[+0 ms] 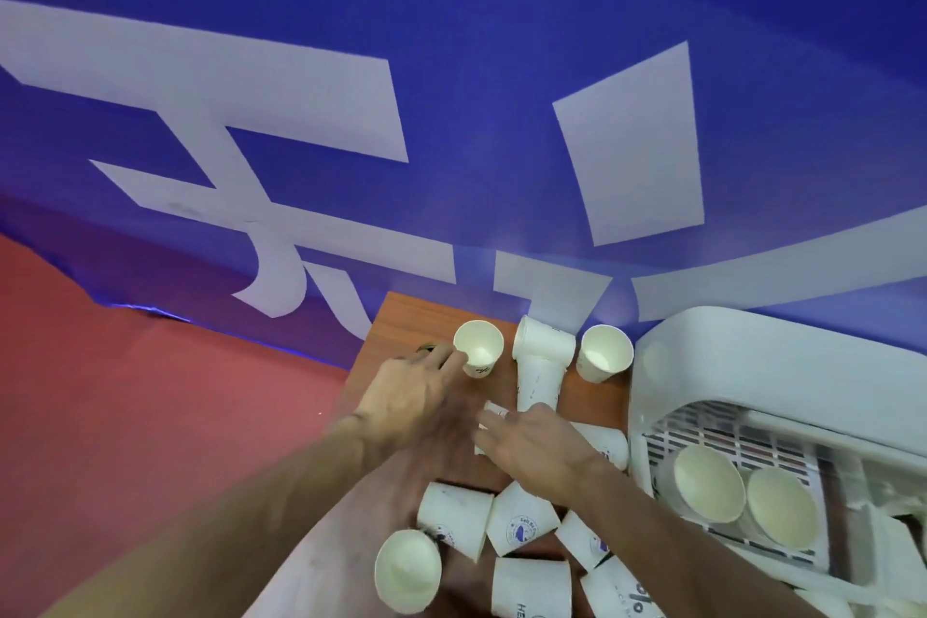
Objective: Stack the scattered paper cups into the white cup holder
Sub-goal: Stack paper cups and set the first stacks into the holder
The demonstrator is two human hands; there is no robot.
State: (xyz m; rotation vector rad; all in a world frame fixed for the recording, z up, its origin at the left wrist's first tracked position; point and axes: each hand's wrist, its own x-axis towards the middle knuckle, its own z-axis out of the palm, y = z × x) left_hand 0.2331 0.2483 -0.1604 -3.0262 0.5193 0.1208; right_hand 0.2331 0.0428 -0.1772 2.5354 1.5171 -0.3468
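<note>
Crowding both spread, empty hands (pixel 416 404) (pixel 531 442), paper cups (pixel 521 522) litter the table (pixel 401 321).

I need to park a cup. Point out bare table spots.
Bare wood lies at the table's far-left corner, behind the upright cup by the left hand, and a small patch between the tipped cups and holder. Near end: crowded.

Dim bluish light, soft motion blur, wide-angle bending at edges.
</note>
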